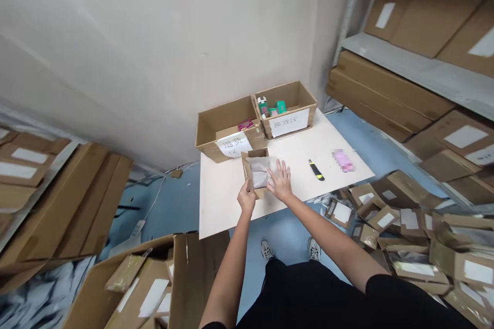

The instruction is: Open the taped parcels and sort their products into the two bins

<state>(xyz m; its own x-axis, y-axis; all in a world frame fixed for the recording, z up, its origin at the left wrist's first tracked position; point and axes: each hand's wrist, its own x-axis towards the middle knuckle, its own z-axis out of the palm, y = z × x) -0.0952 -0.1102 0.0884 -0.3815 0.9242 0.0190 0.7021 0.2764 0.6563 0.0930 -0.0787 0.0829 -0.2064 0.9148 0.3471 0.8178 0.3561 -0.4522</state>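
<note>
A small cardboard box [247, 165] stands with its top open near the front edge of the white table. My left hand [246, 198] grips the box's near left side, fingers closed round the cardboard. Grey-white wrapping material [260, 170] sits in the mouth of the box. My right hand [281, 181] lies over the right side of the box with fingers spread, touching the wrapping. What is under the wrapping is hidden. To the right lies a yellow and black box cutter [316, 170], and beyond it a pink blurred item [343, 160].
Two labelled cartons stand at the table's back: the left carton [208, 151] holds a magenta packet, the right carton [309, 97] green items. A big carton [181, 277] of parcels is at lower left. Opened boxes [409, 221] litter the floor at right, beside shelves [409, 56].
</note>
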